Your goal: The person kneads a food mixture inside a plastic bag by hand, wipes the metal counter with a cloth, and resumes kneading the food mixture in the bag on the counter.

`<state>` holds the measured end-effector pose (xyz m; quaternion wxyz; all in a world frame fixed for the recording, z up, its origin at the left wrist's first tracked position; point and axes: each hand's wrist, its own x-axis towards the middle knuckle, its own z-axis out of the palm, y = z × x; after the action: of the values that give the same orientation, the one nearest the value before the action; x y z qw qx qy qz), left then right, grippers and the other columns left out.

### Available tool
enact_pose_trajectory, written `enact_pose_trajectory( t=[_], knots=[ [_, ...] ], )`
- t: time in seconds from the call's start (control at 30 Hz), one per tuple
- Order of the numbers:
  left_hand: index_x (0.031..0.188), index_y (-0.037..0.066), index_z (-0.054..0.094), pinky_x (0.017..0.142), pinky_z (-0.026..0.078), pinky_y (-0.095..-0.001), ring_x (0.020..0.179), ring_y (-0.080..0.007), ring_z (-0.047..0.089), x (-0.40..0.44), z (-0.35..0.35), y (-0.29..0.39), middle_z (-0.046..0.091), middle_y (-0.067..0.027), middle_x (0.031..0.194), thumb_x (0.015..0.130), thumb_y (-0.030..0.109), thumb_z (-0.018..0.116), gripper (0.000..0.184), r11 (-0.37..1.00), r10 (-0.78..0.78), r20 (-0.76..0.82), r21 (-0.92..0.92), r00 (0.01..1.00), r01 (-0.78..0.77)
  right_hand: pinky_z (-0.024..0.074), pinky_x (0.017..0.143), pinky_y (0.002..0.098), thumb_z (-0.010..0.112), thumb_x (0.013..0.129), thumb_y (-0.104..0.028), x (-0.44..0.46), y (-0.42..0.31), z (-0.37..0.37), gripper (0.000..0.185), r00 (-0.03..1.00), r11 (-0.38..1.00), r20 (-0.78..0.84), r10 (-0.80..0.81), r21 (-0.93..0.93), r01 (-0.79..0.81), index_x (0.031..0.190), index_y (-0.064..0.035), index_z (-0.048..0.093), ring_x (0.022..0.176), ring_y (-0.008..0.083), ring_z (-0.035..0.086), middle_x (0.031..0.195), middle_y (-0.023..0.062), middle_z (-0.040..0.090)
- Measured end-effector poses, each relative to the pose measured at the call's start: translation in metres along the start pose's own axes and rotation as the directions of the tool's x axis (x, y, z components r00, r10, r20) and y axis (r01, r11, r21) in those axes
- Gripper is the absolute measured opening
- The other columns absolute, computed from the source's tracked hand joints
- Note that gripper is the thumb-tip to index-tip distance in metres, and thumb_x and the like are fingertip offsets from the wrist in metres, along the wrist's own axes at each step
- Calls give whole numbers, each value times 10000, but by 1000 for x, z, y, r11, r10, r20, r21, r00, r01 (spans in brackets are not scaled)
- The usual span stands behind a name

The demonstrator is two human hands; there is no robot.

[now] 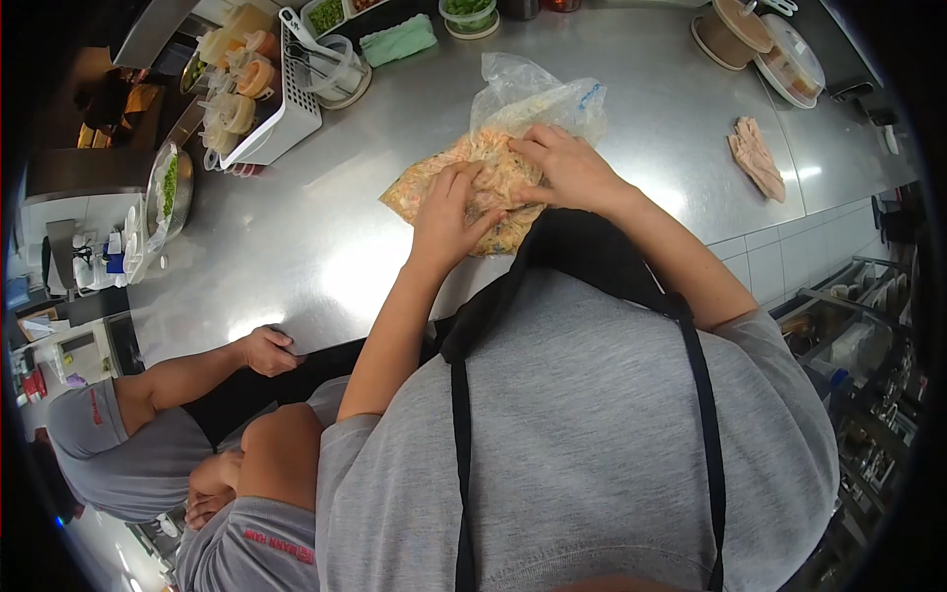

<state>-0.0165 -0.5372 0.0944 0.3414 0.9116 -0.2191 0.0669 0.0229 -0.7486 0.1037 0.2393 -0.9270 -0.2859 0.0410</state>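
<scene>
A clear plastic bag [424,183] filled with a yellow-orange, chunky food mixture lies flat on the steel counter in front of me. Its loose, see-through mouth [513,84] spreads away toward the back. My left hand [449,219] rests on the left part of the bag with its fingers spread. On the right part, my right hand [567,173] presses down, fingers also apart. What exactly the food is, I cannot make out.
Beyond the bag stand a white basket of sauce bottles [286,118], a tub of utensils [340,74] and a green cloth [399,39]. A pinkish cloth [757,160] and lidded containers [789,61] are to the right. A co-worker's hand [268,351] touches the counter edge at left.
</scene>
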Motion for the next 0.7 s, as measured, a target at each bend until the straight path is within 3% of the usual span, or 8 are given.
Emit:
enact_pose_trajectory(
  t=[0.07,0.2,0.3,0.47,0.7],
  knots=[
    [1210,58,488,875,398,-415,1020,-319,498,-1,3,-4,513,-114,1097,663,297,754,653,995,-9,15,99,1000,7,396,887,399,689,736,-310,-1,0,4,545,996,994,-58,-61,88,66,1200,-82,517,1065,272,473,1104,89,509],
    [1217,65,488,872,401,-410,1027,-312,496,8,5,-8,513,-107,1106,657,276,752,654,994,-18,66,111,998,11,403,889,387,727,667,-202,0,-3,6,552,990,985,-72,-118,117,126,1170,-88,529,1044,292,475,1108,102,498],
    [1213,73,488,862,409,-403,1018,-306,498,10,5,-11,510,-103,1101,647,222,745,639,986,63,76,151,995,-74,403,892,384,738,636,-162,1,-7,6,540,983,978,-104,-148,129,161,1133,-93,539,1032,294,474,1083,101,496],
    [1105,59,542,825,431,-390,987,-298,501,10,7,-12,522,-94,1064,631,116,714,507,979,174,5,104,985,-174,406,882,367,736,630,-146,4,-9,13,459,975,971,-130,-182,132,199,1046,-88,550,1007,284,471,1017,84,495],
    [984,51,571,805,419,-376,915,-300,505,4,12,-8,536,-112,994,641,73,690,364,967,226,-49,133,973,-218,417,829,351,746,626,-166,0,-5,23,394,955,968,-166,-247,10,252,957,-96,545,938,259,467,958,48,502]
  ],
)
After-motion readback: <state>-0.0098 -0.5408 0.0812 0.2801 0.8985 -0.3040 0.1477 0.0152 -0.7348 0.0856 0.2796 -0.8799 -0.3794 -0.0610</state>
